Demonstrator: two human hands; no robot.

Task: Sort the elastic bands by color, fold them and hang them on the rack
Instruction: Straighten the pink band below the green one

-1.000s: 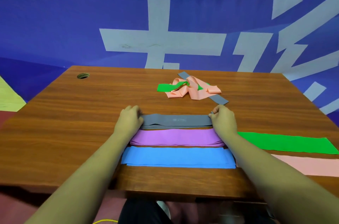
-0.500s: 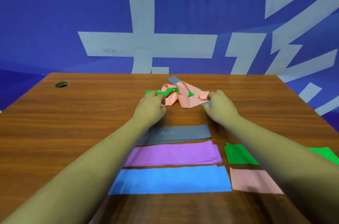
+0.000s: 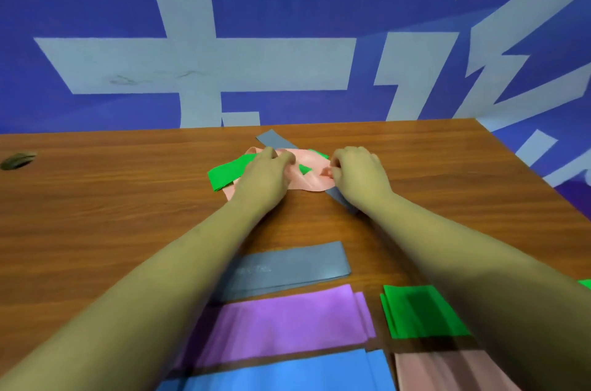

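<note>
Sorting step, by the look of it: you're picking apart the tangle (image 3: 311,186) mid tabletop (image 3: 96,214), toward the far edge. Your left hand (image 3: 265,176) is curled into it; which band, can't tell. Your right hand (image 3: 358,176) pinches the loose pink band (image 3: 323,171).

Next, likely: free one band, flatten, fold.

Tangle count:
- one green band (image 3: 225,174)
- one pink
- one grey strip (image 3: 275,139)

Near edge, five folded stacks:
- grey stack (image 3: 294,262)
- purple stack (image 3: 287,323)
- blue stack (image 3: 287,371)
- green stack (image 3: 415,310)
- pink stack (image 3: 441,371)

No rack in view.

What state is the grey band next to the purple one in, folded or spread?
Folded: the grey band lies flat as a short rectangle, layered edges showing along its near side.
</note>
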